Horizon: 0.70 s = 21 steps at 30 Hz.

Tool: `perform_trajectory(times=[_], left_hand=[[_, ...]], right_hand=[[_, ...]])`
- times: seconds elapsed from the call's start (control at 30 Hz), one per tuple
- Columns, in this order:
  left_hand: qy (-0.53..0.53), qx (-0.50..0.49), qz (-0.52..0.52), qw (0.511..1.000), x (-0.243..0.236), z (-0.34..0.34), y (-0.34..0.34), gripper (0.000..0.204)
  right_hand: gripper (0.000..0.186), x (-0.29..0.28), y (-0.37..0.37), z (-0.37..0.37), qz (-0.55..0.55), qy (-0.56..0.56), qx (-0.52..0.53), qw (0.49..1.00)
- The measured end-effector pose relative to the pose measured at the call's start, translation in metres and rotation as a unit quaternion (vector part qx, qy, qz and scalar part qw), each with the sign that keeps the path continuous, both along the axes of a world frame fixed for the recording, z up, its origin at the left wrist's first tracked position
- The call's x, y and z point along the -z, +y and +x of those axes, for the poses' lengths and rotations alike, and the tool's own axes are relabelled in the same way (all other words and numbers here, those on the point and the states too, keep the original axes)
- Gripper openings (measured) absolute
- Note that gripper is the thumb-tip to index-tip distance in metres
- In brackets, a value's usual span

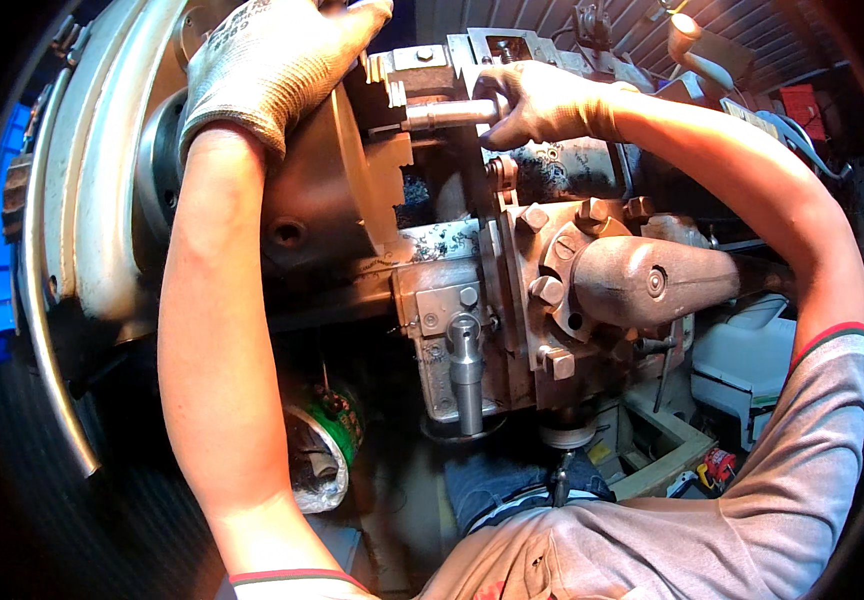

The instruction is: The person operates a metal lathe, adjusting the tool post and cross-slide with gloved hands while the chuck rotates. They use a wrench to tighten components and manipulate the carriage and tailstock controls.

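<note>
A lathe chuck, brown and broad with stepped jaws, fills the upper left. Over its top lies my left hand in a knitted work glove; a digit stretches right toward the jaws, while the other fingertips are cut off or hidden. Beside the jaws, my gloved right hand has thumb and fingers closed around the right end of a short steel shaft. The shaft lies level, its thin left tip at the jaws; whether they touch is unclear. Below my right hand sits the tool post with its large handle.
A steel crank handle stands on the carriage, near my body. Below left hangs a green tin. At right are a white plastic container and a wooden frame. A curved metal rail runs along the left.
</note>
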<state>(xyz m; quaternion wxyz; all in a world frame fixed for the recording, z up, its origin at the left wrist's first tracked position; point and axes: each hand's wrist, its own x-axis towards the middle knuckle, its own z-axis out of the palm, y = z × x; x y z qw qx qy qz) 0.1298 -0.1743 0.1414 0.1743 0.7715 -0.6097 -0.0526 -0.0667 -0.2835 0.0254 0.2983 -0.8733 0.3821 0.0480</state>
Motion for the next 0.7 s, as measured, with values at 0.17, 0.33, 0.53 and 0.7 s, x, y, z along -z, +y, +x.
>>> perform_trajectory(times=[0.17, 0.33, 0.53, 0.7], left_hand=[[0.016, 0.0, 0.006, 1.0, 0.002, -0.003, -0.002, 0.053], [0.009, 0.004, 0.016, 1.0, -0.001, 0.0, 0.002, 0.052], [0.021, -0.008, 0.014, 1.0, 0.001, -0.003, 0.001, 0.05], [0.016, -0.009, -0.007, 1.0, 0.002, -0.004, 0.003, 0.05]], right_hand=[[0.048, 0.001, -0.006, -0.014, -0.008, 0.011, 0.008, 1.0], [0.045, -0.009, -0.004, -0.017, -0.007, 0.061, -0.011, 0.998], [0.048, -0.018, -0.011, -0.024, -0.107, 0.24, -0.065, 0.963], [0.045, -0.013, -0.016, -0.06, -0.206, 0.153, -0.131, 0.958]])
